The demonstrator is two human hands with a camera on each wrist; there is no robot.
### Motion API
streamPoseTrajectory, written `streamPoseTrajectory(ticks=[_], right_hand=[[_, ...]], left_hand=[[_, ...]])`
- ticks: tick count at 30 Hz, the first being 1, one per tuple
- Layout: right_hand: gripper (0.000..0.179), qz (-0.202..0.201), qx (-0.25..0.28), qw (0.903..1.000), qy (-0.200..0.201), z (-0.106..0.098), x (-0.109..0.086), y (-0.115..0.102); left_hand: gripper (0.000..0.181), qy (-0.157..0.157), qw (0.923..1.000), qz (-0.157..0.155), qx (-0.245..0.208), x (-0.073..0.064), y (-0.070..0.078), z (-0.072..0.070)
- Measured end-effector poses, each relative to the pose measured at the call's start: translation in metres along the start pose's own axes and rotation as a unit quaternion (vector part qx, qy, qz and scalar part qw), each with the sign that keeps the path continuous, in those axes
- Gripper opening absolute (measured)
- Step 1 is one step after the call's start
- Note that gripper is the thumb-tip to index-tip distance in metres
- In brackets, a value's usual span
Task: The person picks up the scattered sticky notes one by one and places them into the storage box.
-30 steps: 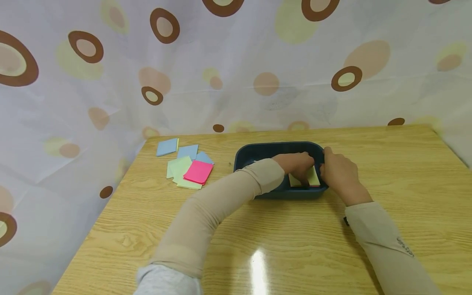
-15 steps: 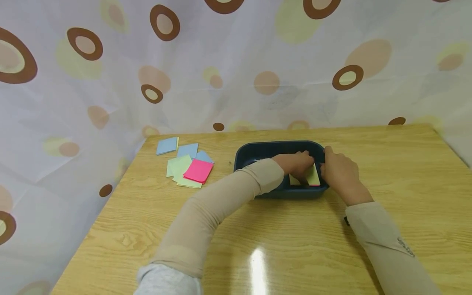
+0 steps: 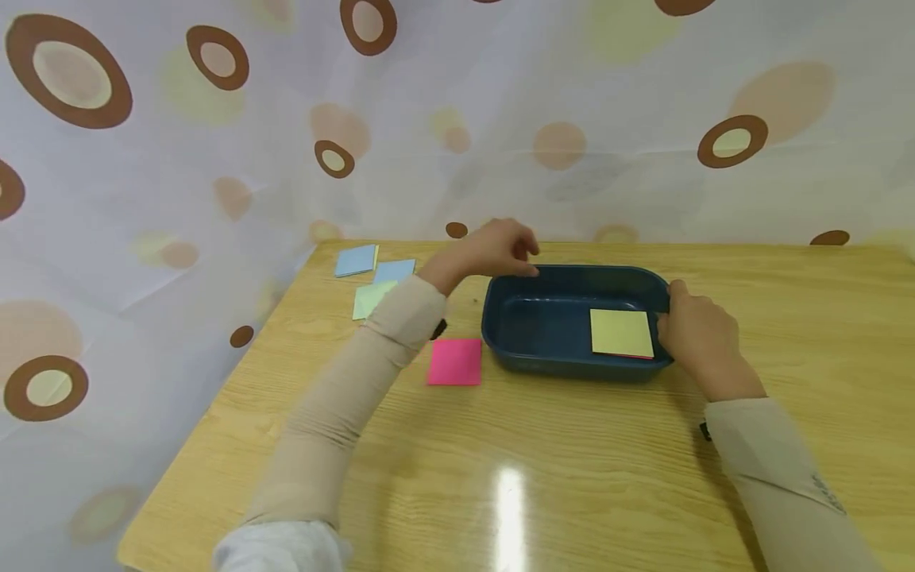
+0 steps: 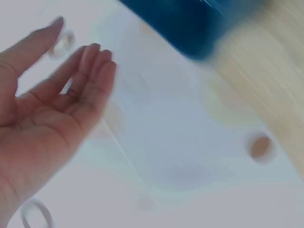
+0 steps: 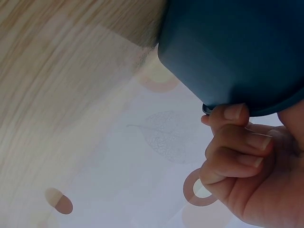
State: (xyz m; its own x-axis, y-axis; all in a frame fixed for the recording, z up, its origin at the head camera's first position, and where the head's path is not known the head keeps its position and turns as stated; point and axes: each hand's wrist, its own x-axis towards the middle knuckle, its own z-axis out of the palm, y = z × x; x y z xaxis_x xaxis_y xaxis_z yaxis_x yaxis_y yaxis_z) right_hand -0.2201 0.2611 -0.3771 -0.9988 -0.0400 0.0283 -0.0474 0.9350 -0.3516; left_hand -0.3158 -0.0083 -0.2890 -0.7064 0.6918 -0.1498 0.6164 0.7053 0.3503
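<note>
The dark blue tray (image 3: 543,365) is on the wooden table, a yellow sticky note pad (image 3: 620,332) with a pink edge beneath it lying in its right part. My right hand (image 3: 704,342) grips the tray's right end; in the right wrist view, curled fingers (image 5: 232,142) hold its rim. Above the tray's far left corner is my left hand (image 3: 493,248), holding nothing. Loosely bent fingers (image 4: 88,83) show in the left wrist view. A pink sticky note (image 3: 455,361) lies beside the tray's near left corner.
Blue sticky notes (image 3: 356,260) and pale green sticky notes (image 3: 372,299) lie at the table's far left, partly behind my left sleeve (image 3: 407,318). A patterned curtain (image 3: 557,191) hangs along the table's back edge.
My left hand has left the yellow pad and moved left out of the tray. The pink note by the tray now shows. My right hand keeps its grip; the head view has shifted.
</note>
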Motion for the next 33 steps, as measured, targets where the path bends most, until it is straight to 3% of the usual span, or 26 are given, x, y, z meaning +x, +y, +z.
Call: streamPoseTrajectory(ticks=[2, 5, 8, 11, 17, 25, 29, 33], right_hand=[[0.044, 0.003, -0.002, 1.0, 0.0, -0.002, -0.002, 0.004], [0.044, 0.006, -0.005, 1.0, -0.002, -0.005, -0.004, 0.009], [0.044, 0.008, -0.006, 0.9999, -0.002, -0.006, -0.006, 0.012], [0.044, 0.007, -0.005, 1.0, -0.004, -0.006, -0.008, 0.014], [0.043, 0.005, -0.003, 1.0, 0.001, -0.005, -0.009, 0.012], [0.042, 0.0, 0.001, 1.0, 0.005, -0.003, -0.01, 0.011], [0.042, 0.0, 0.0, 1.0, 0.005, -0.002, -0.01, 0.012], [0.042, 0.001, 0.0, 1.0, 0.007, -0.002, -0.01, 0.013]], left_hand=[[0.033, 0.017, 0.9971, -0.068, -0.029, -0.019, -0.025, 0.0], [0.018, 0.025, 0.9813, -0.18, -0.064, -0.038, -0.062, 0.009], [0.039, 0.023, 0.9581, -0.273, -0.084, -0.05, -0.092, 0.021], [0.046, 0.024, 0.9413, -0.324, -0.091, -0.055, -0.111, 0.031], [0.035, 0.044, 0.9333, -0.345, -0.09, -0.058, -0.127, 0.048], [0.03, 0.045, 0.9308, -0.355, -0.075, -0.055, -0.131, 0.058], [0.041, 0.049, 0.9308, -0.353, -0.082, -0.056, -0.132, 0.059], [0.051, 0.077, 0.9314, -0.342, -0.097, -0.058, -0.134, 0.061]])
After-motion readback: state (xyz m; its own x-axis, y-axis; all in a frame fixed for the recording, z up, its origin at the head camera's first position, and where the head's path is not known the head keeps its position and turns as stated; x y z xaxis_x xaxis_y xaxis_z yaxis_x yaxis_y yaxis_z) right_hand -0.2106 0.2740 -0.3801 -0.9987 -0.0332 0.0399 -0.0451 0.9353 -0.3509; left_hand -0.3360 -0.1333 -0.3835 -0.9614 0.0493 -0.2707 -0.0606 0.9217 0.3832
